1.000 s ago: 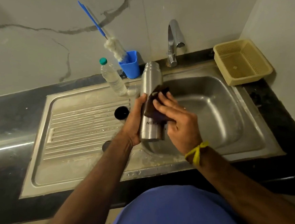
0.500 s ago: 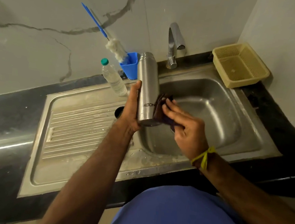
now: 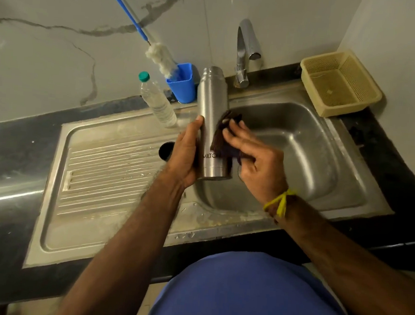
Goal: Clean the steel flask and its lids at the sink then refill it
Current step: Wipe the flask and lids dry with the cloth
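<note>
Head view: left hand grips flask (over basin edge); right hand fingers press cloth.

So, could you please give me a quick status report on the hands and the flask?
Left hand grips flask, upright over sink. Right hand presses dark scrubber on its side. Tap dry, nothing in the way.
</note>
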`<state>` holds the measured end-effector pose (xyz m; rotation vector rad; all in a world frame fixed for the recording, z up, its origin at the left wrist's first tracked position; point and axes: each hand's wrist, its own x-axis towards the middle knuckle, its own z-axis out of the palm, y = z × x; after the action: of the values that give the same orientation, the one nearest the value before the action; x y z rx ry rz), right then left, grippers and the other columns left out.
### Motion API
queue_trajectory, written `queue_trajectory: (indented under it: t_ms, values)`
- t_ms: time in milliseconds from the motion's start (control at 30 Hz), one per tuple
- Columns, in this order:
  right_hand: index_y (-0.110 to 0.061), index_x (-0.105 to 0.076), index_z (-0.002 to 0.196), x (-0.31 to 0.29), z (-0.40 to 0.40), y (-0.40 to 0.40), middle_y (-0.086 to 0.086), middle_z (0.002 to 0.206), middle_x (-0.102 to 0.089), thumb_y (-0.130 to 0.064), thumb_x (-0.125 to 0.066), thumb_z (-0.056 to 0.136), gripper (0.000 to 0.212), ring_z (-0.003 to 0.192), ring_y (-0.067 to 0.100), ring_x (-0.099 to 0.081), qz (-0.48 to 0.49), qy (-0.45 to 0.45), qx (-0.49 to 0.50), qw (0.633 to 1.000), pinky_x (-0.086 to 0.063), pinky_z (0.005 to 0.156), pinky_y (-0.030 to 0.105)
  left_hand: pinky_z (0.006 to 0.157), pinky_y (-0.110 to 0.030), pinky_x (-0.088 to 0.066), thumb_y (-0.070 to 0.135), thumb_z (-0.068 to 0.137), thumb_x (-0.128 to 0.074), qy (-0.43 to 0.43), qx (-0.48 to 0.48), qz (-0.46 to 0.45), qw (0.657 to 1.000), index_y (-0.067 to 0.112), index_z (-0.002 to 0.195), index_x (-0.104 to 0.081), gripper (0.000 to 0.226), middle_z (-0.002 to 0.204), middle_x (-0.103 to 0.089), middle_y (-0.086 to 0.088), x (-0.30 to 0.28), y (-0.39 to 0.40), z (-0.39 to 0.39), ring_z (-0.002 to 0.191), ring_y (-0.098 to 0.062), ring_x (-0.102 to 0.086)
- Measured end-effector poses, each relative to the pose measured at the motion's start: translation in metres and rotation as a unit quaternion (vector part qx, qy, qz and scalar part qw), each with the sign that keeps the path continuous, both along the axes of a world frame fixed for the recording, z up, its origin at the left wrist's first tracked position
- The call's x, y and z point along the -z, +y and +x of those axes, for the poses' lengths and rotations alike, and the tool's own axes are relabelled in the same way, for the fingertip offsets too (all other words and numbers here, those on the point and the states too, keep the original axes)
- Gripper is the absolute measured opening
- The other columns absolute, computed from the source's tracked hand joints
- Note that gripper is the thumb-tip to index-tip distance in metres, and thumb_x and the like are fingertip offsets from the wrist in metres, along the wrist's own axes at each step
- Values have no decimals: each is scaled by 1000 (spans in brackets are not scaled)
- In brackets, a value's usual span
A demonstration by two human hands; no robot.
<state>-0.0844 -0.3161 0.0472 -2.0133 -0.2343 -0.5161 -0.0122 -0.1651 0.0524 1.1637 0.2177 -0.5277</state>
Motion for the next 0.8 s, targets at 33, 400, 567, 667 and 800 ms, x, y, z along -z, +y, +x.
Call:
queue_trajectory:
  t_ms: [33,400,567,667,800]
  values:
    - [-4,-61,132,-2,5,3,13,144,-54,22,-47,77,62,144,29,-40,6,5,13,1000,-35,119,40,106,-57,-48,57,87,-64,5,0,-1,1000,10,142,-56,72,139,-58,-28,-2,-2,-5,129,-42,-57]
    - [-6,-62,132,-8,14,0,13,145,-53,12,-43,79,59,145,28,-36,-65,-22,-42,997,-31,121,37,91,-44,-56,51,101,-44,-10,4,50,999,11,130,-63,54,123,-69,-21,-6,-3,-29,108,-32,-67]
    - [-7,-59,135,-14,19,7,10,148,-51,12,-46,81,59,146,27,-35,-23,20,5,1000,-31,121,36,103,-53,-52,52,103,-48,-65,20,75,995,17,144,-52,54,134,-65,-18,-3,-7,-35,127,-38,-60]
    - [-8,-58,136,-19,22,1,11,148,-50,13,-48,81,60,146,28,-36,-49,7,-1,999,-32,120,40,101,-48,-54,51,101,-53,-93,20,87,992,24,140,-56,48,132,-67,-12,-1,-1,-40,121,-29,-64]
    - [-9,-59,135,-34,38,4,11,147,-52,16,-52,82,59,145,31,-36,-58,13,65,996,-31,119,36,95,-46,-57,50,96,-58,-114,56,105,986,25,133,-60,45,124,-69,-15,-7,-5,-52,109,-25,-68]
